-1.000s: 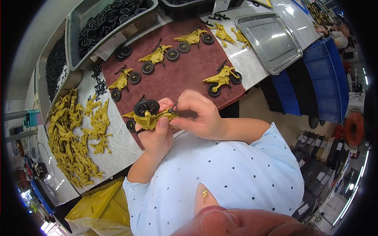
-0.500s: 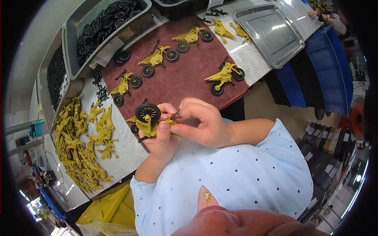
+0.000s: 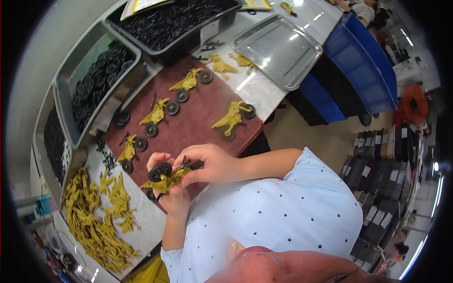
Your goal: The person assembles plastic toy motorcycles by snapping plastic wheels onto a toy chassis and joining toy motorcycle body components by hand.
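Lower in my shifted view than a second ago, the yellow plastic toy motorbike with black wheels (image 3: pixel 166 183) is gripped between my left hand (image 3: pixel 174 200) and right hand (image 3: pixel 212 165), over the dark red cloth (image 3: pixel 193 115) on the pale bench (image 3: pixel 259 94), near four similar motorbikes (image 3: pixel 233 117).

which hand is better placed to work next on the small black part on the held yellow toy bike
Probably the right hand: it is closest to the small black part. The left hand holds the yellow toy bike near the raised black wheel, so it seems better suited to steadying.
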`<state>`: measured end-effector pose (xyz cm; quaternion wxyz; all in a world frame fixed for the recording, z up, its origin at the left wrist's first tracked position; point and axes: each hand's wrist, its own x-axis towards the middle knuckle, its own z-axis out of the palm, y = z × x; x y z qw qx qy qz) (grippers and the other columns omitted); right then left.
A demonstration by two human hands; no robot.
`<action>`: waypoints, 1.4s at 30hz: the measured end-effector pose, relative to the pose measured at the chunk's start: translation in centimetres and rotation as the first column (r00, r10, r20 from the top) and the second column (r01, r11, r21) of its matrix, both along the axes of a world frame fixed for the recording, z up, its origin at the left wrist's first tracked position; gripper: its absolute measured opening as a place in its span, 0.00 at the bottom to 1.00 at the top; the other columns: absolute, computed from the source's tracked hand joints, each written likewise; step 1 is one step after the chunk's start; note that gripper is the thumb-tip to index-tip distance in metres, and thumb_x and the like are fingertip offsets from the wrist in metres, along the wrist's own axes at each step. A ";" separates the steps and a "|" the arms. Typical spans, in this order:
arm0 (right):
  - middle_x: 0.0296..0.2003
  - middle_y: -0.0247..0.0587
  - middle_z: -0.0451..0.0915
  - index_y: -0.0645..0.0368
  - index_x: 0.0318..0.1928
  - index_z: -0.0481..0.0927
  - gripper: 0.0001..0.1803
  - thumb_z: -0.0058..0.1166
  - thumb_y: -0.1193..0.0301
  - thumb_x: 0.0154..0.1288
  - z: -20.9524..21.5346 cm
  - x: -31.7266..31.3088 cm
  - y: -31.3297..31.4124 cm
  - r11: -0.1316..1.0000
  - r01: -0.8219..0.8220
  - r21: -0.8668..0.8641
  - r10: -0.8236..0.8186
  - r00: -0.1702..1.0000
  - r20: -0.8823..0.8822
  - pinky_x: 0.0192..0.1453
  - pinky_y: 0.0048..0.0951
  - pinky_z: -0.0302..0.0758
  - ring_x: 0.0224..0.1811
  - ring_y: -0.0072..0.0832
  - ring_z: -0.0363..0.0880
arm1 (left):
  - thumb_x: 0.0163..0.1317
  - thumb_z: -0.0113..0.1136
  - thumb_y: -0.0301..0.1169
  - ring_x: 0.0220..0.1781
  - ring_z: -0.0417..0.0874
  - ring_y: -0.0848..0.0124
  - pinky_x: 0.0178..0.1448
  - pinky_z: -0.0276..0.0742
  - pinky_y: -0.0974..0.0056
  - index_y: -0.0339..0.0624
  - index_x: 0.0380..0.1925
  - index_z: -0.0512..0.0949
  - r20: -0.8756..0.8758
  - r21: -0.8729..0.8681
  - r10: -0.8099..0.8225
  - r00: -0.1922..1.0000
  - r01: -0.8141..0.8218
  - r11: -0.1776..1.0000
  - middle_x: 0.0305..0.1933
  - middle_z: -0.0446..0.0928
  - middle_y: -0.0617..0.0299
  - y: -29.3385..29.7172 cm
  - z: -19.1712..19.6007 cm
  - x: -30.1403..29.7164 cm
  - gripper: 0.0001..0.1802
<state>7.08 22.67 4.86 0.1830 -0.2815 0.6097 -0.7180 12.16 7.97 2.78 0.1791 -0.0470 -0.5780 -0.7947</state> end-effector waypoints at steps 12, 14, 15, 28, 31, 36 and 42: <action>0.43 0.38 0.81 0.60 0.46 0.79 0.16 0.63 0.65 0.61 -0.2 0.0 0.6 0.977 0.173 -0.125 -0.180 0.982 -0.054 0.52 0.28 0.73 0.47 0.24 0.78 | 0.51 0.72 0.44 0.67 0.66 0.55 0.69 0.64 0.53 0.31 0.56 0.66 0.126 0.108 -0.164 0.978 0.151 0.983 0.65 0.63 0.44 2.0 1.4 -0.4 0.40; 0.44 0.41 0.80 0.60 0.44 0.79 0.16 0.63 0.64 0.61 0.6 0.0 1.2 0.988 0.152 -0.038 -0.154 0.986 -0.071 0.52 0.31 0.73 0.48 0.30 0.78 | 0.52 0.72 0.43 0.66 0.68 0.55 0.70 0.63 0.52 0.29 0.56 0.67 0.169 0.098 -0.154 0.974 0.139 0.985 0.65 0.64 0.41 2.2 1.2 -0.3 0.39; 0.44 0.41 0.80 0.60 0.44 0.79 0.16 0.63 0.64 0.61 0.7 0.2 1.3 0.988 0.149 -0.038 -0.152 0.986 -0.071 0.52 0.31 0.73 0.48 0.30 0.78 | 0.52 0.72 0.42 0.65 0.68 0.55 0.70 0.63 0.52 0.28 0.56 0.67 0.164 0.109 -0.149 0.975 0.132 0.985 0.64 0.65 0.40 2.3 1.3 -0.2 0.39; 0.43 0.44 0.79 0.62 0.47 0.77 0.19 0.60 0.62 0.62 0.8 0.6 1.5 0.988 0.154 -0.029 -0.156 0.963 -0.218 0.51 0.33 0.74 0.48 0.36 0.79 | 0.54 0.70 0.45 0.64 0.70 0.55 0.67 0.67 0.52 0.33 0.53 0.69 0.039 0.315 -0.151 0.988 0.131 0.940 0.60 0.70 0.45 2.8 2.0 0.1 0.35; 0.43 0.46 0.78 0.63 0.48 0.77 0.18 0.58 0.63 0.64 0.2 0.7 1.4 0.984 0.179 -0.013 -0.175 0.944 -0.280 0.51 0.34 0.75 0.47 0.39 0.79 | 0.63 0.60 0.44 0.65 0.69 0.57 0.69 0.63 0.51 0.36 0.55 0.69 0.027 0.270 -0.258 0.966 0.241 0.932 0.61 0.69 0.48 2.4 2.0 -0.2 0.28; 0.44 0.49 0.78 0.65 0.47 0.77 0.17 0.60 0.68 0.62 -0.1 0.8 1.7 0.960 0.275 -0.053 -0.268 0.848 -0.457 0.50 0.35 0.76 0.47 0.42 0.79 | 0.62 0.60 0.44 0.62 0.72 0.58 0.69 0.64 0.51 0.36 0.54 0.69 0.001 0.225 -0.160 0.987 0.155 0.962 0.58 0.72 0.51 2.7 1.2 -0.4 0.28; 0.40 0.48 0.79 0.67 0.44 0.77 0.16 0.63 0.71 0.59 -0.3 0.8 1.7 0.922 0.381 -0.067 -0.347 0.739 -0.577 0.46 0.35 0.77 0.42 0.41 0.80 | 0.59 0.65 0.40 0.59 0.75 0.53 0.66 0.66 0.46 0.37 0.50 0.68 -0.038 0.441 -0.234 0.971 0.227 0.868 0.51 0.75 0.50 3.2 0.6 -0.8 0.25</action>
